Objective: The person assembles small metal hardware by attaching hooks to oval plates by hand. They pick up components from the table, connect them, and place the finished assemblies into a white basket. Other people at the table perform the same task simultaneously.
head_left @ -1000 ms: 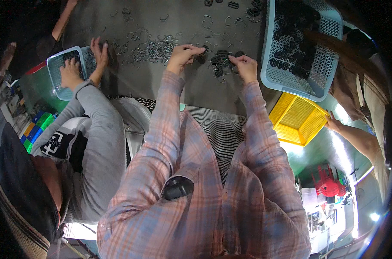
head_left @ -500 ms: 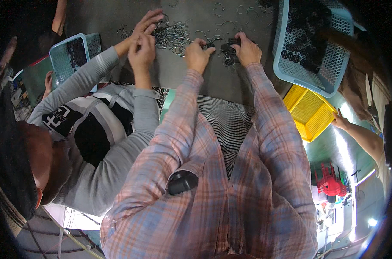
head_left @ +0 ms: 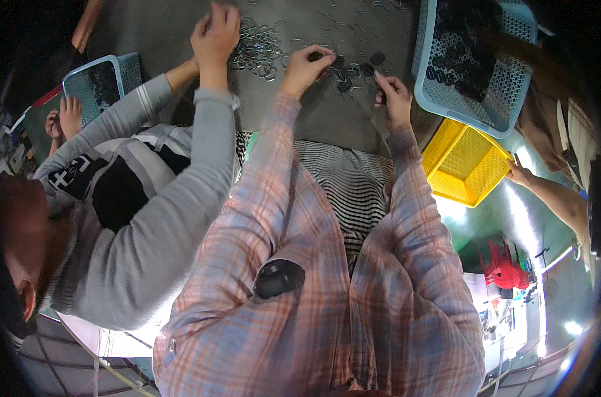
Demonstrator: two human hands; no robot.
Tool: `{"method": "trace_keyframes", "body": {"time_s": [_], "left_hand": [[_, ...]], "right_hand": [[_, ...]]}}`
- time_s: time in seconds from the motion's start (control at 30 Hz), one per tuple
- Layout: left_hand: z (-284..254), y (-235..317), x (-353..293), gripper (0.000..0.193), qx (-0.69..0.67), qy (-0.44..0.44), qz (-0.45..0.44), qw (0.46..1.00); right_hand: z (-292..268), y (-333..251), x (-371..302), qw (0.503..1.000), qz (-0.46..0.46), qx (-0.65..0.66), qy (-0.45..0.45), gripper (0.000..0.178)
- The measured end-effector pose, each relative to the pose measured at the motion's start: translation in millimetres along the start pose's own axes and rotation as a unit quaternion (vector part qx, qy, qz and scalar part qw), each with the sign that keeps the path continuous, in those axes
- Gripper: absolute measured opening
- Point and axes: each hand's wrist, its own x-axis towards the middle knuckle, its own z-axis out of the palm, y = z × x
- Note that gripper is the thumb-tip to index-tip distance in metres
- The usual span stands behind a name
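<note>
My left hand [head_left: 306,71] is closed in a pinch over the dark table [head_left: 274,106], with something dark partly hidden under its fingers. Just right of its fingertips lies a small cluster of round black pieces [head_left: 344,86] mixed with thin metal hooks. My right hand [head_left: 396,100] has curled fingers with a dark bit at them, too small to make out. Beyond its fingertips are two round black pieces [head_left: 377,58]. A pile of bent silver metal hooks [head_left: 257,49] spreads to the left of my left hand.
A light blue basket [head_left: 469,122] holding many black pieces stands at right. Below it, a person's hand [head_left: 522,173] touches a yellow basket [head_left: 439,165]. At left, a co-worker in a grey sleeve [head_left: 214,145] reaches beside the hook pile; another blue basket [head_left: 122,73] stands beyond.
My right hand has drawn back toward me and slightly right, off the black pieces. My left hand has shifted slightly farther away. The co-worker's nearer hand has moved up toward the hook pile.
</note>
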Motion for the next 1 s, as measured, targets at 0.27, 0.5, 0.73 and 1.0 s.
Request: {"method": "trace_keyframes", "body": {"time_s": [0.27, 0.5, 0.73, 1.0], "left_hand": [[39, 6, 0, 0.028, 0.345, 0.128, 0.091, 0.925], [8, 4, -4, 0.008, -0.300, -0.090, -0.048, 0.948], [31, 7, -7, 0.025, 0.099, -0.033, -0.083, 0.991], [63, 13, -15, 0.027, 0.283, 0.106, 0.011, 0.953]], "right_hand": [[29, 6, 38, 0.862, -0.168, -0.419, 0.232, 0.053], [36, -4, 40, 0.846, -0.138, -0.432, 0.280, 0.069], [30, -15, 43, 0.860, -0.132, -0.454, 0.194, 0.054], [31, -22, 41, 0.791, -0.124, -0.587, 0.121, 0.037]]}}
